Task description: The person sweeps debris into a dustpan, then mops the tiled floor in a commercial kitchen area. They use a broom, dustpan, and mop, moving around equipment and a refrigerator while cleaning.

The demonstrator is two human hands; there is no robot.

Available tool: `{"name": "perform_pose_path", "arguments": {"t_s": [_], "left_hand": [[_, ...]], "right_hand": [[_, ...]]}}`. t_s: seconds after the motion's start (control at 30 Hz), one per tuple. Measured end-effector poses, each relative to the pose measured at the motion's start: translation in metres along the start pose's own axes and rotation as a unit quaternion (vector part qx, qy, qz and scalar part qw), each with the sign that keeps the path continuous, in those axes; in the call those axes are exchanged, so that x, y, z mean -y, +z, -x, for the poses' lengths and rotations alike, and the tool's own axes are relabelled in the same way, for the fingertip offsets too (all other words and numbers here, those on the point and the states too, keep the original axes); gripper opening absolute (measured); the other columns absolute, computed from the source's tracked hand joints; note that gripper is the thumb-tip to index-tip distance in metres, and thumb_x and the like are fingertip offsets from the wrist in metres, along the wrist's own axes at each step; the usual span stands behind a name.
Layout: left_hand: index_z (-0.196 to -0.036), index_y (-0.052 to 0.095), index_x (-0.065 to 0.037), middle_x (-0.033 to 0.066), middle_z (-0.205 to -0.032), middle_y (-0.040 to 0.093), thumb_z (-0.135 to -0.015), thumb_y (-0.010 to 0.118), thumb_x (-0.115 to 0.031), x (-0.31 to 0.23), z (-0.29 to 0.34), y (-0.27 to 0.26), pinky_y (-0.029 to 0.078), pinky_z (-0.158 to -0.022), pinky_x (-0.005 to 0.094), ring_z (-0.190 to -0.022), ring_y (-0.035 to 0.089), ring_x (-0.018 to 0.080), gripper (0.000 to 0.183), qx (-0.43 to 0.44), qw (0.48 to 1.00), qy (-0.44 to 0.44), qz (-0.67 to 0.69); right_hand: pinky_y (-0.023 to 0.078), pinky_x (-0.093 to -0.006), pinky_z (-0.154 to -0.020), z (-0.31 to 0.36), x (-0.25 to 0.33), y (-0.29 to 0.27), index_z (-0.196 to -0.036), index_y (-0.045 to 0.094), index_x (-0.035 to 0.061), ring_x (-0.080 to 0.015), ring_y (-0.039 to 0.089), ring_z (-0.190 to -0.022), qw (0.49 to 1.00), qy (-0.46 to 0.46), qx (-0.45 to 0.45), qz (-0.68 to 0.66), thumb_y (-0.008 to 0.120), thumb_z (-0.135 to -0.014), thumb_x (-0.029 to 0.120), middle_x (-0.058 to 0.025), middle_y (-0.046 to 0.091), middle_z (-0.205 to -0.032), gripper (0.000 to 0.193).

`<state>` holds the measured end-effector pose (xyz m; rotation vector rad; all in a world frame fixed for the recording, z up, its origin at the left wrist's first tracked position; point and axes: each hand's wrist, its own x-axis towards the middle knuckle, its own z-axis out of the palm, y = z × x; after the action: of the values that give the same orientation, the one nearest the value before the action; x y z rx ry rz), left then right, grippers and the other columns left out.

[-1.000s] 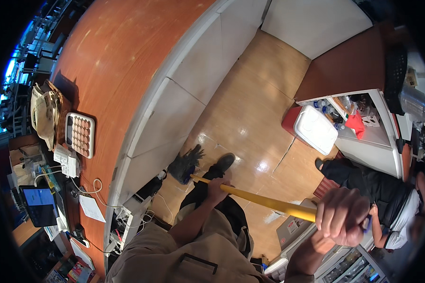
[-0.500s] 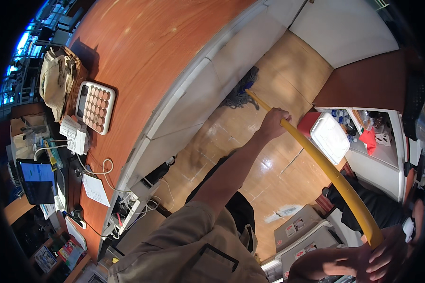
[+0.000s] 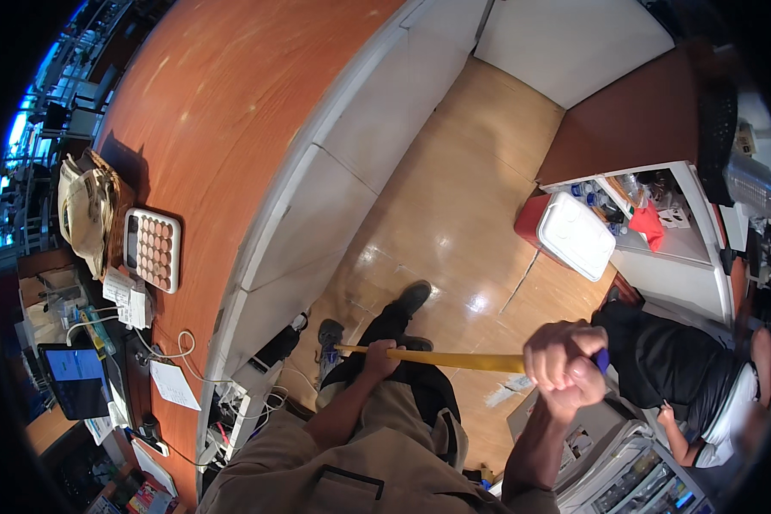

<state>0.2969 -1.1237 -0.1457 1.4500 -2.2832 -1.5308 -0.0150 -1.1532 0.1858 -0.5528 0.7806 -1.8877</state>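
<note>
A mop with a yellow handle (image 3: 463, 360) lies across in front of my body. My left hand (image 3: 380, 360) is wrapped round the lower part of the handle. Near its top end, my right hand (image 3: 564, 364) is closed on the same handle, and a purple end cap (image 3: 602, 360) pokes out beside the fingers. The mop head (image 3: 327, 355) is down at the left, close to my feet and the counter base; it is small in view and partly hidden by my leg.
A long wooden counter (image 3: 257, 103) with a calculator (image 3: 152, 250) runs along the left. A red cooler box with a white lid (image 3: 576, 237) stands on the tiled floor (image 3: 454, 188) before an open cabinet (image 3: 685, 231). At right is another person in black (image 3: 677, 368). Loose cables (image 3: 274, 403) hang at lower left.
The mop head has come back from the far counter base to beside my feet. My left hand drew in toward my body; my right hand moved up and left, both still holding the handle.
</note>
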Motion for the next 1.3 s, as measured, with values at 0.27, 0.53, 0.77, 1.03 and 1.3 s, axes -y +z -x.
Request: {"name": "perform_pose_path", "arguments": {"t_s": [0.27, 0.53, 0.77, 1.03, 1.3], "left_hand": [[-0.071, 0.059, -0.006, 0.0164, -0.077, 0.065, -0.079, 0.072, -0.025, -0.216, -0.181, 0.072, 0.046, -0.081, 0.0458, -0.082, 0.062, 0.0372, 0.024, 0.136, 0.925, 0.349, 0.068], [-0.071, 0.050, -0.002, 0.0158, -0.074, 0.056, -0.076, 0.077, -0.018, -0.269, -0.282, 0.074, 0.047, -0.070, 0.0459, -0.074, 0.058, 0.0372, 0.032, -0.071, 0.924, 0.346, 0.149], [-0.058, 0.048, -0.002, 0.0173, -0.064, 0.057, -0.076, 0.076, -0.021, -0.274, -0.159, 0.066, 0.047, -0.064, 0.0439, -0.070, 0.059, 0.0382, 0.038, 0.019, 0.946, 0.308, 0.098], [-0.063, 0.061, -0.008, 0.0097, -0.064, 0.065, -0.069, 0.071, -0.010, -0.234, -0.100, 0.039, 0.051, -0.060, 0.0407, -0.064, 0.066, 0.0326, 0.012, 0.174, 0.944, 0.261, 0.104], [-0.076, 0.056, -0.006, 0.0130, -0.082, 0.064, -0.078, 0.073, -0.017, -0.288, -0.310, 0.072, 0.048, -0.079, 0.0431, -0.090, 0.061, 0.0326, 0.020, 0.031, 0.923, 0.352, 0.154]], "right_hand": [[0.031, -0.0228, -0.041, 0.055, 0.157, 0.063, -0.068, 0.044, 0.0172, -0.0052, 0.032, -0.038, 0.879, -0.356, -0.124, 0.294, 0.046, -0.098, 0.041, 0.0076, 0.033, -0.045, 0.038], [0.031, -0.0330, -0.053, 0.069, 0.020, 0.021, -0.075, 0.032, 0.0131, -0.0113, 0.030, -0.045, 0.789, -0.384, -0.207, 0.431, 0.045, -0.100, 0.021, 0.0006, 0.032, -0.052, 0.028], [0.038, -0.0232, -0.056, 0.068, 0.145, 0.047, -0.071, 0.031, 0.0127, -0.0072, 0.033, -0.043, 0.804, -0.405, -0.164, 0.403, 0.043, -0.098, 0.028, 0.0030, 0.031, -0.050, 0.034], [0.044, -0.0263, -0.047, 0.061, 0.168, 0.063, -0.079, 0.052, 0.0103, -0.0117, 0.049, -0.052, 0.895, -0.298, 0.005, 0.331, 0.059, -0.094, 0.042, 0.0000, 0.052, -0.066, 0.036], [0.048, -0.0359, -0.057, 0.034, 0.031, 0.014, -0.074, 0.046, 0.0063, -0.0185, 0.052, -0.057, 0.805, -0.347, -0.095, 0.471, 0.063, -0.088, 0.009, -0.0041, 0.053, -0.065, 0.022]]}}
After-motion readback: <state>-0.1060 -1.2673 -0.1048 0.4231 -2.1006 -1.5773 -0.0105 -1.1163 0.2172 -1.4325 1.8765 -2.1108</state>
